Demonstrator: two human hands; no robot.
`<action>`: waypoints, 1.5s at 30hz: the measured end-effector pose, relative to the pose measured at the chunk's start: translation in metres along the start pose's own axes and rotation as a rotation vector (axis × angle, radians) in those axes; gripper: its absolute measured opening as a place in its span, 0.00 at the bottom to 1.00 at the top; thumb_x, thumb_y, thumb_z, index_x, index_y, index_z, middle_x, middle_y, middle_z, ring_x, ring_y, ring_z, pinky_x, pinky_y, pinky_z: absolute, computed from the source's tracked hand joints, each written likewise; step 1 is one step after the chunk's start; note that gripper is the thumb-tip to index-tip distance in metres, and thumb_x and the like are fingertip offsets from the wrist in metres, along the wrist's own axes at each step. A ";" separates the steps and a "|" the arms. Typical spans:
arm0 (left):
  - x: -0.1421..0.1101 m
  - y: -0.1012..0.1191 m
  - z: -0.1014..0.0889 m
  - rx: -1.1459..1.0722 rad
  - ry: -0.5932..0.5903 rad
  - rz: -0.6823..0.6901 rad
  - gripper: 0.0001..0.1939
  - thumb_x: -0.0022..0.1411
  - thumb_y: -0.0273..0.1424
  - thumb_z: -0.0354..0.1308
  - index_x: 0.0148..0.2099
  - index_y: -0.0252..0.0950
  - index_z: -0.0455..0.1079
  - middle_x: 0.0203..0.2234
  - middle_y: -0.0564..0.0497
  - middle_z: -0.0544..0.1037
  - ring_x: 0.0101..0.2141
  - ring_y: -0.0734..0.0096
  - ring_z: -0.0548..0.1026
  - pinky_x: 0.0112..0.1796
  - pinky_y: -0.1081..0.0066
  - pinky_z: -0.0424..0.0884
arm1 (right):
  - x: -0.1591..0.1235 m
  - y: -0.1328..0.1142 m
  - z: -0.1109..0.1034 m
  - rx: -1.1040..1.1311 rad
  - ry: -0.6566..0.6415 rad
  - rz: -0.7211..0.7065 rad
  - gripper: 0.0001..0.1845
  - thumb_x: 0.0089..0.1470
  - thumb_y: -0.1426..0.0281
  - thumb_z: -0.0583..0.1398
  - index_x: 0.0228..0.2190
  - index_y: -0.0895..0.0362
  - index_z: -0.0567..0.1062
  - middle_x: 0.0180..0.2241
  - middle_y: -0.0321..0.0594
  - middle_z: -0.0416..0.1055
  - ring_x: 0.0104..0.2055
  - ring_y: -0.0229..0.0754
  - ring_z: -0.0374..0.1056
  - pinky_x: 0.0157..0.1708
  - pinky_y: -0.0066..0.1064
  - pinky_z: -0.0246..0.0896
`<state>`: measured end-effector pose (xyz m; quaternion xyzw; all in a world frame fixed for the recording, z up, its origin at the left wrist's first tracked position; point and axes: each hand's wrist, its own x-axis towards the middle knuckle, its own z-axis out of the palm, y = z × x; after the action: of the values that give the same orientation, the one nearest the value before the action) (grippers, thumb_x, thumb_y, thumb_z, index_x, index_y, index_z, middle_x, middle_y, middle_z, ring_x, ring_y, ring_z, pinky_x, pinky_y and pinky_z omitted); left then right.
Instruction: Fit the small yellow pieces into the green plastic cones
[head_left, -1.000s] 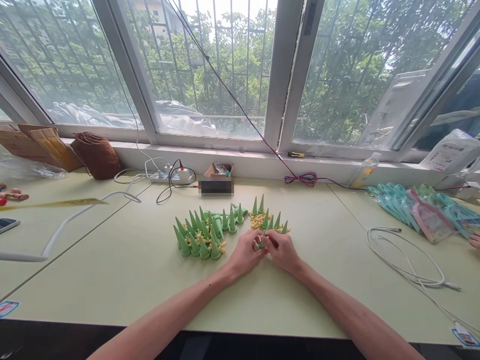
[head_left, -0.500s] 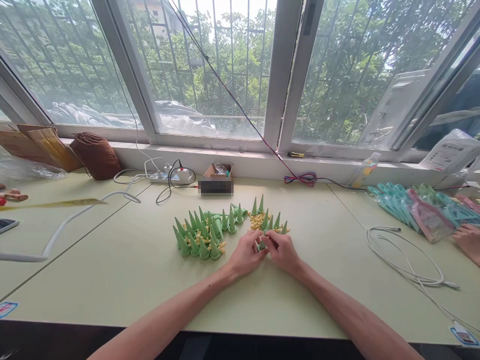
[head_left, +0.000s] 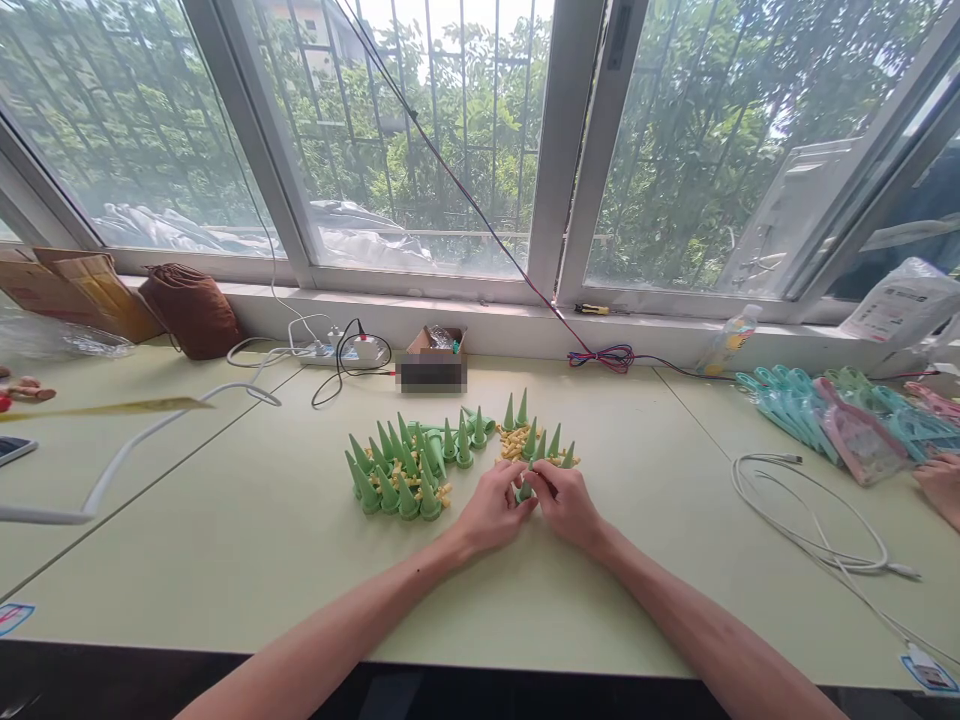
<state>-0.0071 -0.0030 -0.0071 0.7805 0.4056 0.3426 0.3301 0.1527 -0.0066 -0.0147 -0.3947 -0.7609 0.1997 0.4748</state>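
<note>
pale green table (head_left: 225,540) – barred window (head_left: 420,130) behind – leafy outside.

Nothing I can read here — the print on the white bag (head_left: 896,300) is too small.

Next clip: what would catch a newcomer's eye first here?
Both hands meet at the table's middle, the left hand and right hand pinching one green cone between them. Just beyond stand clusters of green cones among small yellow pieces. Far right lies a pile of pastel clips.
</note>
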 end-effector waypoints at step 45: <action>0.000 0.007 -0.003 -0.016 -0.037 0.013 0.04 0.55 0.25 0.54 0.36 0.35 0.65 0.31 0.53 0.67 0.23 0.78 0.63 0.24 0.74 0.61 | 0.001 -0.001 -0.001 -0.025 -0.016 0.014 0.18 0.65 0.63 0.52 0.23 0.56 0.66 0.18 0.31 0.58 0.19 0.34 0.50 0.20 0.26 0.49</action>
<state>-0.0067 -0.0053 -0.0003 0.7866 0.3916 0.3335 0.3416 0.1533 -0.0061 -0.0131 -0.4045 -0.7642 0.1964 0.4623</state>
